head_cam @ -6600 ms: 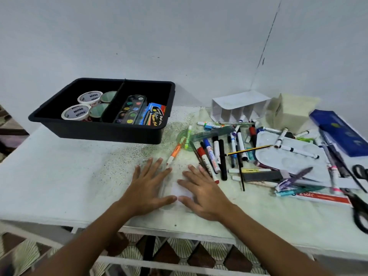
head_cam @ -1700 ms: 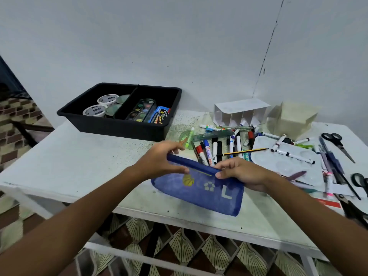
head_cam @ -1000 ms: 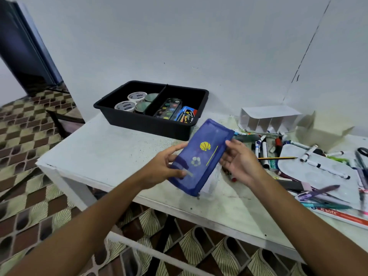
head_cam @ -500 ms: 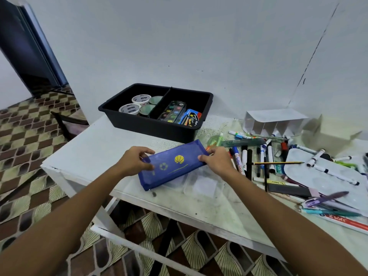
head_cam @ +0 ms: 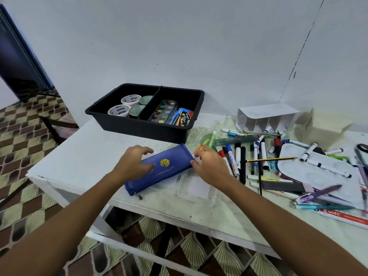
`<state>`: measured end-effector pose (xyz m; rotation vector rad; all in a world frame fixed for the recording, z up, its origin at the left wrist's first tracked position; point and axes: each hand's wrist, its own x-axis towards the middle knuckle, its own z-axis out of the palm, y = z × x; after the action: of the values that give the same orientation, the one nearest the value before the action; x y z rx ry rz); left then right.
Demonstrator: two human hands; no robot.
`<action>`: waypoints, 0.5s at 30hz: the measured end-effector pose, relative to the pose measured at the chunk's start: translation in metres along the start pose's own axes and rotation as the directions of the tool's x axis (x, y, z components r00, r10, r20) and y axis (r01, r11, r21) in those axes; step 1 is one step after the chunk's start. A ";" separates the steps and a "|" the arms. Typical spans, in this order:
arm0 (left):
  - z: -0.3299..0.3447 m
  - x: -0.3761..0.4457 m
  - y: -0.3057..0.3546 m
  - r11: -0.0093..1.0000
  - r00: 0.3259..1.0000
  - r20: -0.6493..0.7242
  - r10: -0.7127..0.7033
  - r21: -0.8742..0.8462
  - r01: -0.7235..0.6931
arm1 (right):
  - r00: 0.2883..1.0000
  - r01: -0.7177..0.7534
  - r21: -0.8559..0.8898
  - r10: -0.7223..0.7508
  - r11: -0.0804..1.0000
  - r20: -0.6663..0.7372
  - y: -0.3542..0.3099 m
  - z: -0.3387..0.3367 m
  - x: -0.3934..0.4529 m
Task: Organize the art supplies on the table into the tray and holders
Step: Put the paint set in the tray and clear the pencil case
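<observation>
Blue pencil pouch (head_cam: pixel 159 170), yellow shell print, flat on table (head_cam: pixel 83 156)

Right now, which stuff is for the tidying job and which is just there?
For the job:
blue pencil pouch
black tray
white holder
markers
paint palette

Just there:
chair
patterned floor
wall

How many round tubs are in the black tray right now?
4, all in the tray's left compartment: two white-lidded tubs on the left, two greenish-lidded tubs against the divider. More could sit hidden underneath.
</observation>
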<state>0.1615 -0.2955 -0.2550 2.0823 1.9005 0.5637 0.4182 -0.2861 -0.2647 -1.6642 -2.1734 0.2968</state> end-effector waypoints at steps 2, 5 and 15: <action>0.013 -0.001 0.022 0.982 0.983 0.001 0.186 0.030 -0.186 | 0.994 0.107 -0.091 -0.105 0.990 0.024 0.015 -0.005 -0.014; 0.042 0.002 0.057 0.922 0.930 0.145 0.336 0.151 -0.357 | 0.970 0.234 -0.184 -0.218 0.955 0.107 0.041 -0.005 -0.030; 0.062 0.014 0.054 0.812 0.882 0.454 0.126 0.463 -0.354 | 0.934 0.350 0.030 -0.351 0.936 0.069 0.081 -0.028 -0.004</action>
<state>0.2387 -0.2836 -0.2848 2.5492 1.6699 -0.4048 0.5025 -0.2694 -0.2721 -1.2386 -2.4607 0.2762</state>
